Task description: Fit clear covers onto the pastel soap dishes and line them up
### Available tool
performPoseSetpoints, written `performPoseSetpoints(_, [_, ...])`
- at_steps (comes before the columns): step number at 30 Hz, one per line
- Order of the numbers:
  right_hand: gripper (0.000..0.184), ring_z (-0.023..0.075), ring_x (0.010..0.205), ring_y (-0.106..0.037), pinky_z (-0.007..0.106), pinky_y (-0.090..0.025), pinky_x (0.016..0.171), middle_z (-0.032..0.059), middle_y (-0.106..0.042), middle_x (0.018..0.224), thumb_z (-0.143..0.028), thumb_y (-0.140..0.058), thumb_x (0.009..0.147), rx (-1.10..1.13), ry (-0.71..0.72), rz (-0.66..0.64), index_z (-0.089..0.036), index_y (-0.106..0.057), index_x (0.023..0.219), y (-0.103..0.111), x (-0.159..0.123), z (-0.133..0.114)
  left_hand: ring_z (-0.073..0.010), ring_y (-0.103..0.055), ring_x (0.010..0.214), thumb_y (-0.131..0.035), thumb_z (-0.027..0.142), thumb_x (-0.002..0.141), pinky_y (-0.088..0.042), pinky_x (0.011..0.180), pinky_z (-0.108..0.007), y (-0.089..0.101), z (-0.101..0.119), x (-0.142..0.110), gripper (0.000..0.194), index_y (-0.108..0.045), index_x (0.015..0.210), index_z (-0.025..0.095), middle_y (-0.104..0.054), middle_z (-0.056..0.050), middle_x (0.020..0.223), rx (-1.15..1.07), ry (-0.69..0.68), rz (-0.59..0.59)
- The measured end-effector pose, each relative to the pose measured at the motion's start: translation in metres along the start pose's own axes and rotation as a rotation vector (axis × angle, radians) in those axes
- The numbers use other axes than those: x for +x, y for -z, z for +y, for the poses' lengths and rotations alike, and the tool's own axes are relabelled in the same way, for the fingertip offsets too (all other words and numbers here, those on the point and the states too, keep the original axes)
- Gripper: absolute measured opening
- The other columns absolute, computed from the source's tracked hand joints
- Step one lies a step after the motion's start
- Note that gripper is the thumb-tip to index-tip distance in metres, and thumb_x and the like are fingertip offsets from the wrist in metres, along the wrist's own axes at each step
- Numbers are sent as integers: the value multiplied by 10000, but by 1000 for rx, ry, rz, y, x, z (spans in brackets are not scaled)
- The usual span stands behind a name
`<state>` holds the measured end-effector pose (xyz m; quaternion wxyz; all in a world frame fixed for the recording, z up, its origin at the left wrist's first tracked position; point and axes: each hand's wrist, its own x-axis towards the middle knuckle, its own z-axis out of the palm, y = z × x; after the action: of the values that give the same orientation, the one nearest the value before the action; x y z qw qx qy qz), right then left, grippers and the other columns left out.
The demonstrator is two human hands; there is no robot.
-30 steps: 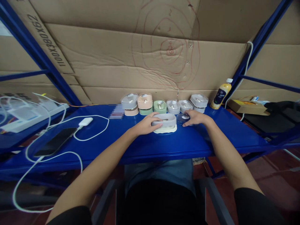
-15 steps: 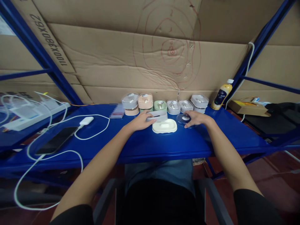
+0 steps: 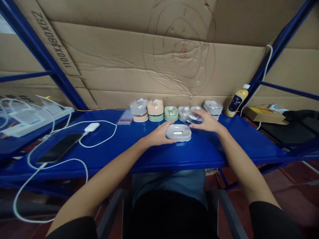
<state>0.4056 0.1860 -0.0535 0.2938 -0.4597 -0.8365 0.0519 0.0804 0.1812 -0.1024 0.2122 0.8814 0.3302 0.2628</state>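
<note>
A grey oval plastic ring (image 3: 186, 133) with an open middle sits over the cream base, whose raised ridge (image 3: 177, 132) shows through the opening. My left hand (image 3: 160, 134) grips the ring's left side, thumb at the front and fingers behind. My right hand (image 3: 206, 122) holds a clear lid (image 3: 195, 118) with a round label, raised and tilted behind the ring's right side. The lid partly hides two grey lidded boxes in the row behind it.
Behind stand a green lidded box (image 3: 171, 113) and stacked boxes at left (image 3: 139, 109) and right (image 3: 213, 108). A juice bottle (image 3: 236, 101) stands at the right. Leftward lie a phone (image 3: 59, 148), a white charger (image 3: 92, 127) and looping cables.
My left hand has brought the grey ring forward and down over the cream base. My right hand has lifted the clear lid off the table and tilted it up.
</note>
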Motion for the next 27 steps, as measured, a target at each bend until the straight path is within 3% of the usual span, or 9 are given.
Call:
performPoseSetpoints(4, [839, 369, 1202, -715, 587, -573, 1092, 139, -744, 1325, -683, -871, 809, 117, 163, -116, -253, -695, 1506, -18, 2, -24, -486, -525, 1533, -997, 587, 670, -406, 1269, -686, -11, -6, 3, 1396, -208, 1749, 181, -529, -274, 1647, -167, 78, 45])
performPoseSetpoints(8, [918, 387, 1229, -700, 593, -554, 1108, 163, -715, 1345, -704, -883, 792, 72, 179, -206, -222, -671, 1544, -38, 3, -43, -485, -513, 1547, -1015, 574, 636, -389, 1282, -684, -18, -8, 4, 1445, -187, 1754, 179, -525, -283, 1651, -227, 73, 54])
performPoseSetpoints(12, [957, 392, 1236, -699, 598, -553, 1112, 168, -694, 1367, -728, -862, 812, 44, 154, -221, -229, -622, 1592, -48, 2, -43, -476, -532, 1532, -997, 579, 663, -425, 1265, -661, -15, -6, 5, 1318, -314, 1713, 169, -547, -264, 1643, -198, 91, 55])
performPoseSetpoints(15, [1032, 405, 1294, -680, 611, -541, 1146, 167, -686, 1419, -737, -881, 794, 74, 163, -261, -251, -557, 1644, -46, 2, -35, -447, -596, 1474, -976, 577, 707, -464, 1244, -625, -8, -5, 6, 1082, -510, 1604, 190, -624, -210, 1584, -145, 8, 72])
performPoseSetpoints(18, [1121, 421, 1407, -627, 633, -504, 1204, 154, -649, 1545, -702, -930, 754, 131, 202, -291, -293, -479, 1696, -41, 2, -24, -436, -618, 1450, -984, 571, 700, -465, 1246, -632, 0, -12, 5, 1000, -586, 1543, 207, -656, -185, 1562, -127, -4, 127])
performPoseSetpoints(23, [992, 395, 1455, -620, 622, -471, 1249, 130, -652, 1595, -621, -938, 775, 250, 214, -192, -283, -572, 1632, -34, 6, -19, -430, -629, 1444, -1003, 552, 687, -485, 1230, -665, 3, -26, 7, 1030, -573, 1557, 207, -643, -209, 1565, -294, 33, 200])
performPoseSetpoints(27, [861, 379, 1398, -664, 590, -511, 1204, 121, -704, 1535, -640, -901, 807, 251, 193, -62, -279, -659, 1550, -20, 5, -22, -401, -592, 1493, -999, 472, 719, -472, 1259, -648, -3, -26, 13, 1146, -402, 1671, 246, -592, -228, 1586, -480, -5, 315])
